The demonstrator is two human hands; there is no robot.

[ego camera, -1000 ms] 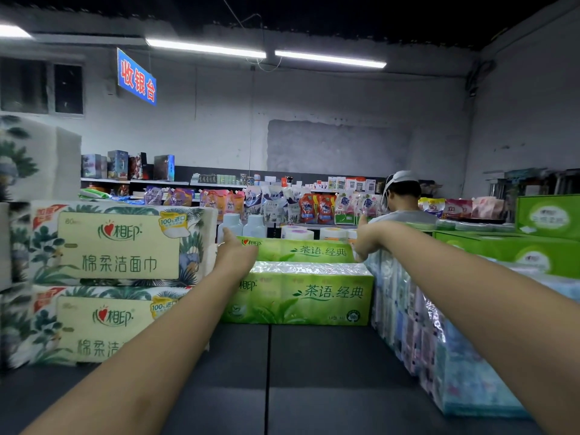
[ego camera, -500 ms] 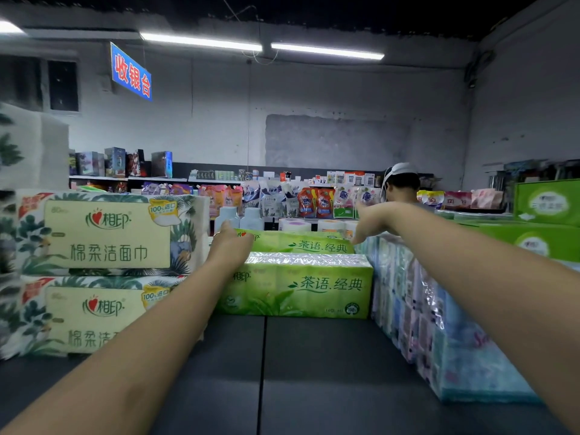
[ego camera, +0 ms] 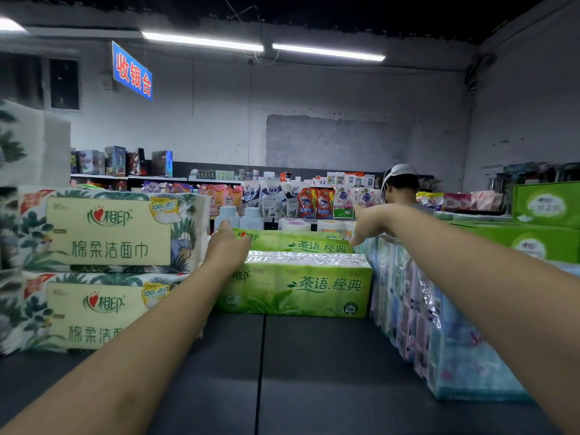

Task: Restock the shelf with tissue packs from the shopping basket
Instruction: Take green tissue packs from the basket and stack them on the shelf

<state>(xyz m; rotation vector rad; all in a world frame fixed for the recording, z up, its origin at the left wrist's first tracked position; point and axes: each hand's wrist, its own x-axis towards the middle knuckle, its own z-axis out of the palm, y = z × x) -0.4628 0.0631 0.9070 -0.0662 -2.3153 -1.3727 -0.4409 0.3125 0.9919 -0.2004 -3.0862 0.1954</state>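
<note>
The dark shelf (ego camera: 314, 372) fills the lower half of the view, and its near edge is cut off by the frame. At its left stand two floral tissue packs (ego camera: 110, 233), one on the other, printed faces toward the camera. More of the same kind at the far left are cropped and blurred. Along the right side runs a row of blue-wrapped packs (ego camera: 423, 324) whose print is too smeared to read, with green boxes (ego camera: 539, 243) behind it, partly cut off.

Between these stacks lies the front green tissue pack (ego camera: 301, 287). Its long axis runs left to right and its lettered face points at the camera. Behind and above it is the rear green tissue pack (ego camera: 292, 243), lying the same way. The front pack hides its underside, so what carries it cannot be told.

The left hand (ego camera: 227, 248) is at that rear pack's left end, with the back of the hand toward the camera and the thumb upright. Its fingers are hidden, so its grip cannot be told. The right hand (ego camera: 368, 221) bends down at the wrist, its fingers (ego camera: 354, 240) stretched to the pack's right end and touching it.

Beyond it a person in a white cap (ego camera: 400, 186) is half hidden by the right arm. Pouches (ego camera: 314, 200) line a far shelf, and a blue sign (ego camera: 133, 72) hangs above.
</note>
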